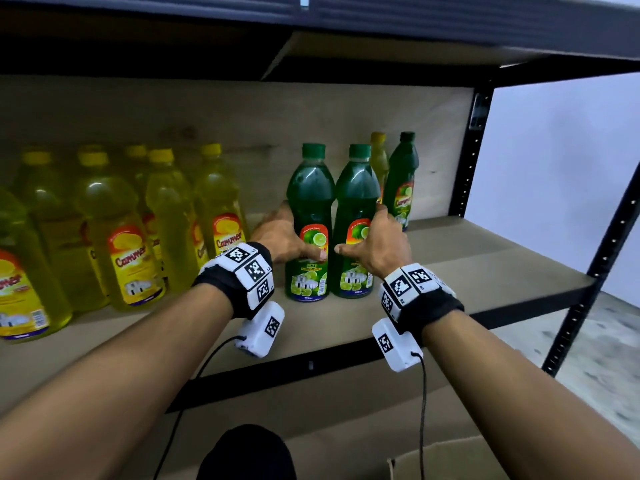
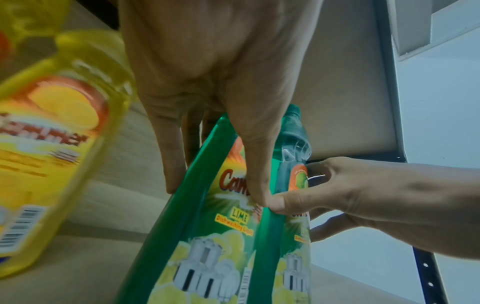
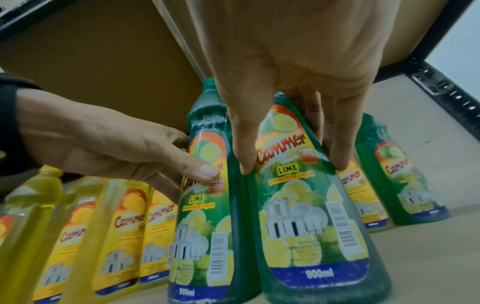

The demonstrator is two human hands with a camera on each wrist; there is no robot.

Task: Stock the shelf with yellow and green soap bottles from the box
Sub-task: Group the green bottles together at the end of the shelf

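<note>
Brown shelf board point(image 1: 467, 271) bears bottles; pale wall point(image 1: 561, 168) beyond.

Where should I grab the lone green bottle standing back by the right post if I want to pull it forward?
Grip the back green bottle around its narrow shoulder just under the cap, coming from the front right. It stands upright, a yellow bottle crowds its left side, and the two front green bottles block its lower body.
</note>
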